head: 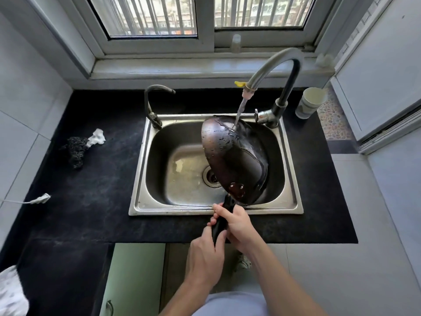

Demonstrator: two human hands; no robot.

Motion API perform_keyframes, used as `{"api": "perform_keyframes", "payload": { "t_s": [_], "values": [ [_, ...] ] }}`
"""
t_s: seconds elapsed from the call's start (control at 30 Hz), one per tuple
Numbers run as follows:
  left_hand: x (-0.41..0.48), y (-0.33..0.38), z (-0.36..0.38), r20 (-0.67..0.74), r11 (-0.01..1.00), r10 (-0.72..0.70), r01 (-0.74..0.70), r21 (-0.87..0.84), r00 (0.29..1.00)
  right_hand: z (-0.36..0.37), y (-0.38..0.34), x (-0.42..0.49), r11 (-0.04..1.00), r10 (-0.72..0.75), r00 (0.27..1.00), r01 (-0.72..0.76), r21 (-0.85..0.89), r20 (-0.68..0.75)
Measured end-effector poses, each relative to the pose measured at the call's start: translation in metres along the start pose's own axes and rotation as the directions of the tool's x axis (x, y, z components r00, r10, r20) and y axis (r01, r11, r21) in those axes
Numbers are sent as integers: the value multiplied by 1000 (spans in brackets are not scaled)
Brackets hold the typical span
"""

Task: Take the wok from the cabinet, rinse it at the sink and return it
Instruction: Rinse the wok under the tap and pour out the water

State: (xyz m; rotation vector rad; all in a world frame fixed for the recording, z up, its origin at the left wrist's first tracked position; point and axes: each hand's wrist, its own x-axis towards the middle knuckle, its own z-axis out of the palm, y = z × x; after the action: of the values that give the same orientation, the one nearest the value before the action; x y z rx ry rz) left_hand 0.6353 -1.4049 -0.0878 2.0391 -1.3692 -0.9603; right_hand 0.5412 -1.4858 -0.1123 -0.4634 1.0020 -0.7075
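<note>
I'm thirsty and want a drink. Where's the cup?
In the head view, the cup stands on the black counter at the far right, just beside the tall tap.

A black desk (91, 179) stands below a white-framed sliding window (205, 30), whose barred panes let daylight fall on the desk. Pale grey wall tiles (27, 99) rise at the desk's left edge, and at its far right corner a strip of pebble-patterned floor (331, 119) meets a white sliding door (376, 76).

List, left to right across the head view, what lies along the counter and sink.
plug → scourer → white rag → small tap → wok → stacked cups
</note>
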Motion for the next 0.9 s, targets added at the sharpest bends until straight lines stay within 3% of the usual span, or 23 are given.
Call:
{"api": "perform_keyframes", "payload": {
  "t_s": [0.1,0.23,0.33,0.4,0.5,0.67,0.77,0.9],
  "values": [
    [1,3,2,23,997,-42,44,-59,999,-6,0,1,997,2,1000,-4,83,23],
    [7,7,6,268,959,-184,232,-161,946,-15,1,2,993,0,999,-5,117,38],
    [11,14,5,506,745,-325,546,-382,799,-19,0,2,994,10,999,-15,105,49],
    [14,20,5,555,661,-355,622,-419,752,-21,-1,4,995,15,999,-20,102,46],
    [14,19,12,479,707,-367,573,-414,798,-24,-2,7,997,37,999,-37,72,11],
    [11,10,25,374,804,-307,449,-390,875,-15,-5,4,984,-26,983,-7,-179,-182],
    [10,6,30,321,863,-285,388,-323,903,-13,-5,3,961,-60,976,-1,-278,-209],
    [7,6,32,271,900,-280,350,-258,921,-15,-3,2,958,-39,970,-32,-285,-239]
  ]
}}
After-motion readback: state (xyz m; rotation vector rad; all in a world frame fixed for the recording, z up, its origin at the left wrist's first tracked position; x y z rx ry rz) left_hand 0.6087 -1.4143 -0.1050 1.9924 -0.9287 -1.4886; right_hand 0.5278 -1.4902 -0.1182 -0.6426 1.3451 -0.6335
